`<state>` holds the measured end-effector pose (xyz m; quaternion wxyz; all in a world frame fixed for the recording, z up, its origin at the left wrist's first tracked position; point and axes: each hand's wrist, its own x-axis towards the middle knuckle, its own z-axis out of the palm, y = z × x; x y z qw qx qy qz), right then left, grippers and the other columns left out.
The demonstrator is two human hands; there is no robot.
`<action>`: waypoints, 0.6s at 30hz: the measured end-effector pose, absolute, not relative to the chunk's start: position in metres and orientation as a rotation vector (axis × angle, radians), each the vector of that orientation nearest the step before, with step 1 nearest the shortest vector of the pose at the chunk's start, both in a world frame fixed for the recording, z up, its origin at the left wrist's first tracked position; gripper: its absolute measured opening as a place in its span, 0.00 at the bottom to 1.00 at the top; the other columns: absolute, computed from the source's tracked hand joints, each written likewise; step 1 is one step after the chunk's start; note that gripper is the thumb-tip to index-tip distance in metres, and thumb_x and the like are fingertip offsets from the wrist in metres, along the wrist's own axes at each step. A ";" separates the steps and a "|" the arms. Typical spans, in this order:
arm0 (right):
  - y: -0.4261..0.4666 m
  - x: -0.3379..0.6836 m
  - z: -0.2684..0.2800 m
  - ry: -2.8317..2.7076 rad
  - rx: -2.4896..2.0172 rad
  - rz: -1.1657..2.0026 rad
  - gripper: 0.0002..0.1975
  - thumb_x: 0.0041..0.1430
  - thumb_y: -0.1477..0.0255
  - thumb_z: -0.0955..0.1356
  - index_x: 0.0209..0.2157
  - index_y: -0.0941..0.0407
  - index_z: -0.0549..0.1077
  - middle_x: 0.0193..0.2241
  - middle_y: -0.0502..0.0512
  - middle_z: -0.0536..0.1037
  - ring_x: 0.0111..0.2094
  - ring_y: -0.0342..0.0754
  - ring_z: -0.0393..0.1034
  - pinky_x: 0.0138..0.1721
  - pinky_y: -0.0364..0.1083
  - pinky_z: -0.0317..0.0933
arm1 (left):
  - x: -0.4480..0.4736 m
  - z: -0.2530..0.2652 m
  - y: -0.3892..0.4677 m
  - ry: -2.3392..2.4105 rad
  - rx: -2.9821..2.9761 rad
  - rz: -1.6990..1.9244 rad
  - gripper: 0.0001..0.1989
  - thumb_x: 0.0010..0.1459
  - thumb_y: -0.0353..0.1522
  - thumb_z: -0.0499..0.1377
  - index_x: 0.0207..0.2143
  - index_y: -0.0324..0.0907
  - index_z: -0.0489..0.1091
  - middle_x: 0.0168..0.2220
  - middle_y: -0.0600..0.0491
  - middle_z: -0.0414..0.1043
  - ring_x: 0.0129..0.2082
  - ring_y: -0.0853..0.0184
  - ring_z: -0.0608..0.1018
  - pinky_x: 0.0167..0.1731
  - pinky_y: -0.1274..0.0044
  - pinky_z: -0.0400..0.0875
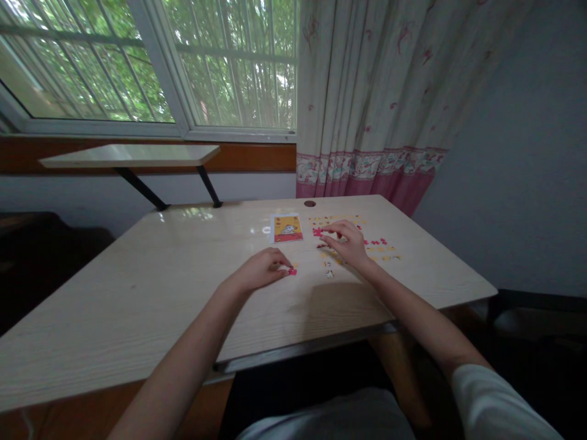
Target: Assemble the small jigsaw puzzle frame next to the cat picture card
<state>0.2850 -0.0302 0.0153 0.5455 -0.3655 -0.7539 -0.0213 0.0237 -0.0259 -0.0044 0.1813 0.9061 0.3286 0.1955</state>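
My left hand rests low over the table, thumb and index finger closed on a small red jigsaw puzzle piece. A bit of yellow shows just above that piece. Farther right, my right hand has its thumb and index fingertips at another red puzzle piece, seemingly pinching its edge. Under and around this hand lie loose yellow and red pieces, partly hidden by it. White-patterned pieces lie nearer me. Left of the right hand is a picture card showing a pale animal on yellow and red.
The pale wooden table has a round cable hole near its back edge. A raised shelf on black legs stands at the back left. Behind are a barred window and a patterned curtain. More red pieces and yellow pieces lie rightward.
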 end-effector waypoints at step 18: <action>0.054 0.406 0.022 -1.791 -1.415 0.057 0.13 0.51 0.64 0.69 0.36 0.57 0.77 0.33 0.57 0.77 0.31 0.47 0.67 0.35 0.47 0.61 | 0.028 -0.013 -0.025 0.988 2.601 0.463 0.09 0.54 0.34 0.58 0.36 0.39 0.73 0.33 0.49 0.73 0.35 0.65 0.72 0.37 0.75 0.65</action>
